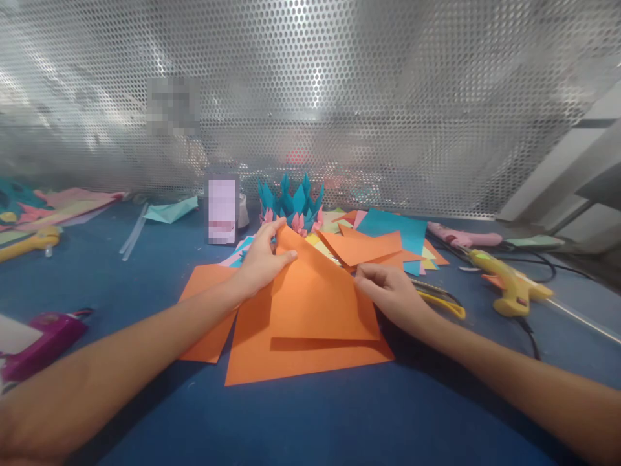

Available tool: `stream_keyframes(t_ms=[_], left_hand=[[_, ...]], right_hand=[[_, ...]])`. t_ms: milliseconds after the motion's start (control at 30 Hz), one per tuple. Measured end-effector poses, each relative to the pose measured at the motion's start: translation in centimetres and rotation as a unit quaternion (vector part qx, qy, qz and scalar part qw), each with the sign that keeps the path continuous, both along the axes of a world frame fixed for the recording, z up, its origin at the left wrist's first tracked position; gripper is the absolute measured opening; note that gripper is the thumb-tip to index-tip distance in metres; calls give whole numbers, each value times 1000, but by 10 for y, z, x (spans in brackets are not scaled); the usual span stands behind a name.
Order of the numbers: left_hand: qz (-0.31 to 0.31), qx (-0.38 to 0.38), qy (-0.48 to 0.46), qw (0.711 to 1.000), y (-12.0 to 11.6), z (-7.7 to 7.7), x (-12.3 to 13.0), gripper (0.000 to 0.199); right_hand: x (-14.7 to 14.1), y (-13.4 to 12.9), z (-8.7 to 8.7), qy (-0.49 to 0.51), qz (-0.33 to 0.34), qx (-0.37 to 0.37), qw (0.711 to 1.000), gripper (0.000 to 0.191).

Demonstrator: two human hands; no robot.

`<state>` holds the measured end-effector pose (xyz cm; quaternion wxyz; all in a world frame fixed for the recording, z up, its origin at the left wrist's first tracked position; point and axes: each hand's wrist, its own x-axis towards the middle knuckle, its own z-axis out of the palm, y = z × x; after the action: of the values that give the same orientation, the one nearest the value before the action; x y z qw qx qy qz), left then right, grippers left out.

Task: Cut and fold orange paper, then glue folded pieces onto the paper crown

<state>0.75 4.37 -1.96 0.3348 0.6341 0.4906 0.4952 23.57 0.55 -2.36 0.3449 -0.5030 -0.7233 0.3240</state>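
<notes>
Both hands hold an orange sheet of paper (320,298), tilted up off the table, with a slanted top edge. My left hand (262,259) grips its upper left corner, the thumb lying across the front. At the right edge, my right hand (388,288) is closed in a pinch on the paper, its fingers curled in. Beneath the held sheet lies a larger orange sheet (252,362). Another orange sheet (206,285) rests to the left, partly under my left forearm. Just behind the hands stands a blue folded-paper flower (294,200) with pink pieces around its base.
Loose coloured sheets, including a blue one (392,230), are piled behind my right hand. Farther right lie a yellow glue gun (509,288), a pink glue gun (463,236) and cables. A phone (222,210) stands upright at the back. A purple device (48,343) sits left. A perforated metal panel (310,97) closes off the rear.
</notes>
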Motion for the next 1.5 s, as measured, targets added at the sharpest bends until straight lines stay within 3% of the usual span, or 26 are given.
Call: stream_keyframes(t_ms=[100,267,333,400,500,600,733,833,967,1200,1300,1367,1433,1500], left_hand=[[19,17,-1,1000,3,-3,-2,65],[32,16,-5,999,2,-3,-1,68],[24,10,16,1000,-3,-1,3,68],[13,-3,52,999,-7,1,7,68],[-11,-26,111,993,-12,3,11,68],[-33,-28,207,977,-15,4,10,70],[-46,56,418,906,-23,11,6,66],[-25,98,539,837,-28,19,3,59],[13,137,619,773,-25,22,-6,57],[18,145,692,707,-21,21,-9,38],[-16,193,652,733,-25,22,0,26],[-116,230,567,783,-28,18,8,19],[-233,210,466,827,-32,11,13,26],[-284,183,405,850,-35,4,16,25]], right_hand=[[2,-2,0,16,-17,62,998,24],[5,-9,3,7,-45,291,956,26],[5,-11,4,-16,25,356,934,17],[4,-12,5,-63,137,364,919,6],[1,-11,4,-139,262,331,896,47],[0,-11,3,-180,302,313,882,67],[1,-9,1,-204,307,281,886,76],[1,-8,0,-211,287,241,903,59],[-1,-6,-1,-239,221,219,920,26],[3,-2,-2,-222,161,276,921,18],[6,0,-4,-201,155,269,929,17],[6,0,-6,-197,150,266,932,18],[7,1,-7,-201,146,268,931,19],[8,1,-7,-209,135,277,928,20]])
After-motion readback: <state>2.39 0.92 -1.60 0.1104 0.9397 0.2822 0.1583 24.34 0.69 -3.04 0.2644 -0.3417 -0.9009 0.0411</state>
